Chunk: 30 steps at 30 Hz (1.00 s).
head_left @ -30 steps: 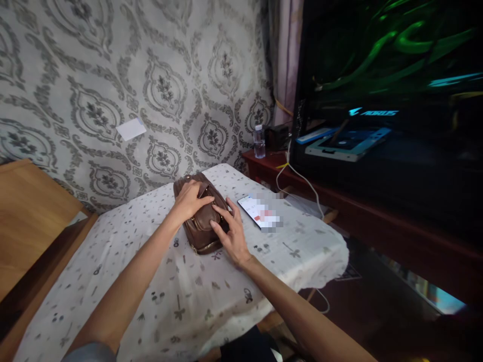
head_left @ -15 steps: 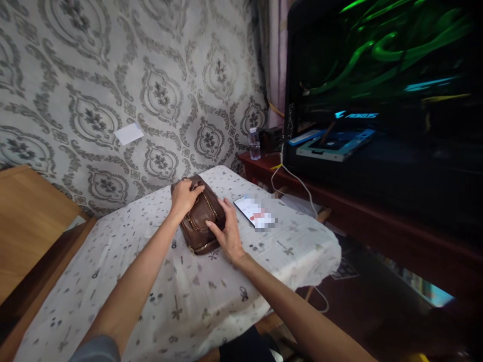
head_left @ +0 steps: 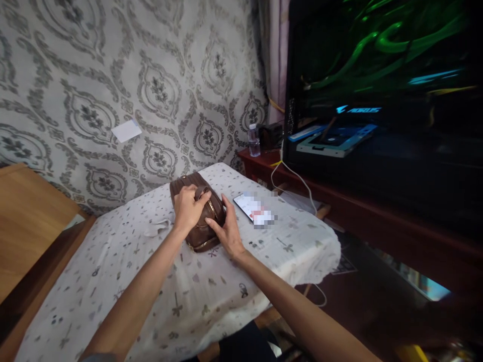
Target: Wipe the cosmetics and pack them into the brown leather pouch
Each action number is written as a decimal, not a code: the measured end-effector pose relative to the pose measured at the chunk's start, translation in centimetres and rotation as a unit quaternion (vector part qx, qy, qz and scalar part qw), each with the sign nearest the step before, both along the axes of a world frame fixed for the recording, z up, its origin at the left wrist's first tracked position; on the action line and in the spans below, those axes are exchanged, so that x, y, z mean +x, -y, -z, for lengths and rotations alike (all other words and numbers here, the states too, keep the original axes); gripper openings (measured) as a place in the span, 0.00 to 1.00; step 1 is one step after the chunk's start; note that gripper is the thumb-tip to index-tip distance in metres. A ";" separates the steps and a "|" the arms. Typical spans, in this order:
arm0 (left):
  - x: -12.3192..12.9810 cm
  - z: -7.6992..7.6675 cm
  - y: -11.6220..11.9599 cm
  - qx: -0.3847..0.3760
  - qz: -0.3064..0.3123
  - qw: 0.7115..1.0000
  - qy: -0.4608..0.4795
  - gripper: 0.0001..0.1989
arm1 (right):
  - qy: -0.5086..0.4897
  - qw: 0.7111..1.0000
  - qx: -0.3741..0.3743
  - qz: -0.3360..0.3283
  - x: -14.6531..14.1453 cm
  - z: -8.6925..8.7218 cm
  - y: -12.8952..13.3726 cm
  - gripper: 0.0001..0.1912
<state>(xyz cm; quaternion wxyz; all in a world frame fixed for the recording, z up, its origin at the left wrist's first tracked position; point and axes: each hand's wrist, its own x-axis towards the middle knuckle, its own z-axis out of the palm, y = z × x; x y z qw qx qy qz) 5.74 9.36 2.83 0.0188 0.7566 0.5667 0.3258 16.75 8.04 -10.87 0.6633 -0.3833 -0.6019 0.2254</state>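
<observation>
A small brown leather bag (head_left: 206,235) with gold-coloured zippers lies on the patterned white cloth. My left hand (head_left: 188,207) is over its upper part, fingers curled and thumb closed against a small brown strap loop (head_left: 201,191). What exactly the fingertips pinch is partly hidden. My right hand (head_left: 229,232) clasps the bag's right side, its thumb on the front face and its fingers along the far edge. A phone (head_left: 251,208) with a lit screen, partly pixelated, lies just right of the bag. To the left of the bag is a crumpled white piece (head_left: 156,228), perhaps tissue.
The cloth-covered table (head_left: 124,261) meets a patterned wall. At right, a dark red desk (head_left: 260,157) bears a water bottle (head_left: 254,142), a large monitor (head_left: 377,60) and a blue-and-white box (head_left: 332,141). A white cable (head_left: 302,183) hangs over its edge. A wooden panel (head_left: 33,216) stands at left.
My left hand has slid toward me and a little right across the bag, uncovering its far end. The white crumpled piece now shows at left. My right hand has hardly moved.
</observation>
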 end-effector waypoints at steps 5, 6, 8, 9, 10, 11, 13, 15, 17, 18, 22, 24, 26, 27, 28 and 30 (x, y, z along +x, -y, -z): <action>0.5 0.2 1.7 0.051 0.003 0.999 -0.017 0.13 | -0.012 1.000 -0.010 -0.013 0.1 0.1 -0.1 0.44; 0.5 0.3 1.9 0.056 0.006 0.998 -0.022 0.13 | -0.014 1.000 -0.014 -0.017 0.1 0.1 0.0 0.44; 0.5 0.3 2.0 0.066 0.009 0.997 -0.033 0.12 | -0.018 0.999 -0.023 -0.024 0.2 0.1 0.0 0.44; 0.5 0.4 2.1 0.071 0.008 0.997 -0.038 0.12 | -0.020 0.999 -0.028 -0.027 0.2 0.1 0.1 0.44; 0.4 0.5 2.1 0.075 0.008 0.996 -0.043 0.12 | -0.023 0.999 -0.033 -0.028 0.2 0.1 0.1 0.44; 0.4 0.5 2.1 0.078 0.007 0.996 -0.048 0.12 | -0.025 0.999 -0.036 -0.029 0.2 0.1 0.1 0.44; 0.4 0.7 2.1 0.080 0.005 0.995 -0.055 0.11 | -0.027 0.998 -0.037 -0.031 0.2 0.2 0.0 0.46; 0.4 0.8 2.1 0.080 0.004 0.995 -0.056 0.11 | -0.023 0.999 -0.034 -0.028 0.1 0.3 -0.1 0.48; 0.3 0.8 2.0 0.074 0.009 0.996 -0.048 0.11 | -0.013 0.999 -0.033 -0.019 0.0 0.4 -0.2 0.48; 0.2 0.7 2.0 0.069 0.015 0.997 -0.040 0.11 | -0.006 0.999 -0.033 -0.012 -0.1 0.4 -0.2 0.48; -0.9 -0.2 2.0 0.046 0.075 0.996 0.017 0.07 | 0.020 0.999 -0.035 0.012 -0.1 0.4 -0.2 0.45; -1.8 -0.8 2.1 0.040 0.093 0.994 0.039 0.08 | 0.022 0.999 -0.032 0.017 -0.1 0.4 -0.1 0.44; -2.9 -1.3 2.3 0.038 0.080 0.995 0.042 0.08 | 0.017 0.999 -0.029 0.015 -0.1 0.4 -0.1 0.44; -3.4 -1.5 2.4 0.036 0.064 0.997 0.038 0.08 | 0.013 0.999 -0.027 0.011 -0.1 0.4 -0.1 0.44; -3.8 -1.6 2.6 0.034 0.047 0.998 0.033 0.07 | 0.010 1.000 -0.026 0.006 -0.1 0.4 -0.1 0.43; -4.5 -1.7 2.9 0.026 0.016 0.999 0.020 0.08 | 0.006 1.000 -0.025 -0.002 0.0 0.4 -0.1 0.43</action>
